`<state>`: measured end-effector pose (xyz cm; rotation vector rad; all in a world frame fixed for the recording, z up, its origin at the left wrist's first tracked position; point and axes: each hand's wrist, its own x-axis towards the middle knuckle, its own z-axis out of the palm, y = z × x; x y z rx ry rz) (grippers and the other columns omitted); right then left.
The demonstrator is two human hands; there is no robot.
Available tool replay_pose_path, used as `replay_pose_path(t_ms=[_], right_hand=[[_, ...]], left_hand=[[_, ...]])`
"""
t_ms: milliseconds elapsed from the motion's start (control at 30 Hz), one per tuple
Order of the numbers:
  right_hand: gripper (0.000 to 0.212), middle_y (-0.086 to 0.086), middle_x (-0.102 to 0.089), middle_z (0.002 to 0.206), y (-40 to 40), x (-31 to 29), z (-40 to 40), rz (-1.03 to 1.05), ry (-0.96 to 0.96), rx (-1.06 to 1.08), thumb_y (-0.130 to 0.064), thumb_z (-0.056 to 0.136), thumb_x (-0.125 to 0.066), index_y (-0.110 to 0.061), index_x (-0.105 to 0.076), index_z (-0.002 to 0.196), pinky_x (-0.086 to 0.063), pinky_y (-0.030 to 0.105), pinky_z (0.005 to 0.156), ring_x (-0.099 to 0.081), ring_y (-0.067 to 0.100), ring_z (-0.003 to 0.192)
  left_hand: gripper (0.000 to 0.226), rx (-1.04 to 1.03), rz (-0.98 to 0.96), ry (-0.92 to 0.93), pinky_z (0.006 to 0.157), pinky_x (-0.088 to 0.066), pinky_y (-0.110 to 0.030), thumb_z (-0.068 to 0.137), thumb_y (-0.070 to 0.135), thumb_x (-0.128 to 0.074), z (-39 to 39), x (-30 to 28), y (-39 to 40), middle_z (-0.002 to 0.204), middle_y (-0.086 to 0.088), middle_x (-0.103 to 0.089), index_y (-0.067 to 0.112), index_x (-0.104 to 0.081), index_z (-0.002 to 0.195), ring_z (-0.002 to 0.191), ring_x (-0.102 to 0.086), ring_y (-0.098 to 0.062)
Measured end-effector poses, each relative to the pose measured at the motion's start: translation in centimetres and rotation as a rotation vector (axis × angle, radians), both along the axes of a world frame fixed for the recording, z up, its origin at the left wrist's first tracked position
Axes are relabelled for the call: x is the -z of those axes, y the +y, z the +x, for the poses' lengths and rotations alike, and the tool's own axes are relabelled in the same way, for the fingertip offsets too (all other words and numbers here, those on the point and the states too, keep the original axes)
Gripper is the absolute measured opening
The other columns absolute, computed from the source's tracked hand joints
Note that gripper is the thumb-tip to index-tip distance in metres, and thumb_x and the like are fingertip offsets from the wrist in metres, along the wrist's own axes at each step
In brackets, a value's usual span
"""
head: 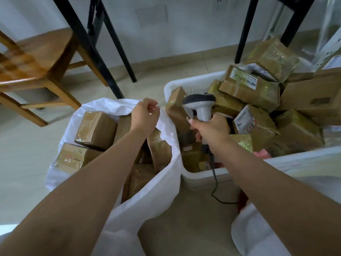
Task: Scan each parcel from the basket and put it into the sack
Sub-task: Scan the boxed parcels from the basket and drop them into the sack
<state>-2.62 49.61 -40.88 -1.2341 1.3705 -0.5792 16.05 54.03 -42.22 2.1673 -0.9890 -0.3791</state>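
A parcel-sorting room: taped cardboard parcels (254, 87) heaped in a basket (193, 81), tiled floor (24, 163), wooden chair (36, 60).

Left hand (144, 115) is pinching the sack (162, 182) rim around 11 o'clock, boxes (96, 128) already piled inside. Right hand (212, 129) grips the scanner (200, 106) over the basket (195, 80) at 1 o'clock, which is stuffed with parcels (258, 124). Wooden chair (35, 65) sits at 10 o'clock, black table legs (88, 45) behind.

One sack (162, 174), one basket (195, 175), one scanner (200, 106), two hands.
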Motion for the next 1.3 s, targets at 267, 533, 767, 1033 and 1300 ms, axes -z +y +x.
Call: replay_pose_path(t_ms=[267,533,767,1033,1300], right_hand=[[0.034,0.011,-0.058,0.079,-3.7,1.1,-2.7,0.156,-0.142,0.118,-0.021,0.086,-0.073,0.001,-0.061,0.109,-0.044,0.026,0.050,-0.053,0.015,0.057],[0.016,0.004,-0.057,0.064,-5.8,0.8,-3.6,0.204,-0.237,0.229,-0.014,0.086,-0.071,-0.007,-0.057,0.081,-0.044,0.023,0.043,-0.048,0.007,0.037],[0.017,0.001,-0.053,0.062,-4.6,-2.0,-4.0,0.294,-0.408,0.262,-0.017,0.087,-0.071,-0.011,-0.056,0.084,-0.040,0.021,0.043,-0.043,0.009,0.042],[0.028,0.001,-0.055,0.067,1.0,-10.8,-4.8,0.213,-0.517,0.026,-0.036,0.087,-0.069,-0.014,-0.059,0.101,-0.043,0.026,0.050,-0.045,0.012,0.049],[0.035,0.003,-0.050,0.065,6.8,-18.2,-4.9,0.010,-0.481,-0.156,-0.038,0.086,-0.073,-0.010,-0.056,0.099,-0.040,0.023,0.044,-0.041,0.013,0.046]], left_hand=[[0.061,0.001,0.493,-0.046,0.090,-0.053,-0.042,0.093,0.059,-0.048,-2.4,0.2,-7.7,0.112,-0.015,-0.065,0.005,-0.056,0.119,0.102,-0.063,-0.035],[0.035,-0.187,0.332,0.389,0.072,-0.062,-0.039,0.095,0.035,-0.057,-2.5,1.0,-7.5,0.088,-0.012,-0.064,0.001,-0.059,0.103,0.070,-0.066,-0.029],[0.023,-0.192,-0.113,0.753,0.071,-0.059,-0.028,0.090,0.010,-0.070,-1.2,-1.9,-1.3,0.088,-0.011,-0.067,0.005,-0.059,0.110,0.071,-0.065,-0.022],[0.050,-0.201,-0.293,0.778,0.093,-0.056,-0.038,0.089,0.009,-0.070,-1.2,-7.5,5.6,0.109,-0.013,-0.072,0.006,-0.052,0.135,0.095,-0.073,-0.028],[0.056,-0.288,-0.370,0.762,0.087,-0.058,-0.034,0.088,0.013,-0.072,-1.6,-11.9,10.0,0.099,-0.008,-0.072,0.012,-0.049,0.140,0.085,-0.073,-0.023]])
